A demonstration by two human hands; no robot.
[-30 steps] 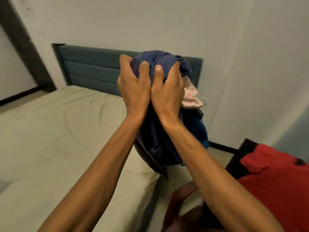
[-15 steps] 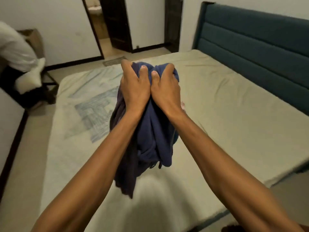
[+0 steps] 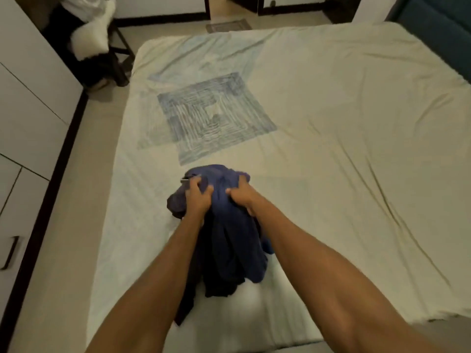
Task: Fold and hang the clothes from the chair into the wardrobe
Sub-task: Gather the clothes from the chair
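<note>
Both hands, left hand (image 3: 197, 200) and right hand (image 3: 240, 193), gripped a bundle of navy clothes (image 3: 229, 240), seemingly lowering it onto the bed (image 3: 344, 123); spreading one garment for folding looked next.

The bundle of clothes (image 3: 229, 233) is dark navy blue, shading almost black in its lower folds. The bed sheet (image 3: 331, 149) is pale cream, with a printed square (image 3: 214, 118) of blue-grey concentric lines at 12 o'clock from the bundle and a fainter light-blue patch beyond it. At 9 o'clock the wardrobe (image 3: 28, 103) is white above a black skirting strip. The headboard (image 3: 443, 39) at 2 o'clock is dark teal.
</note>
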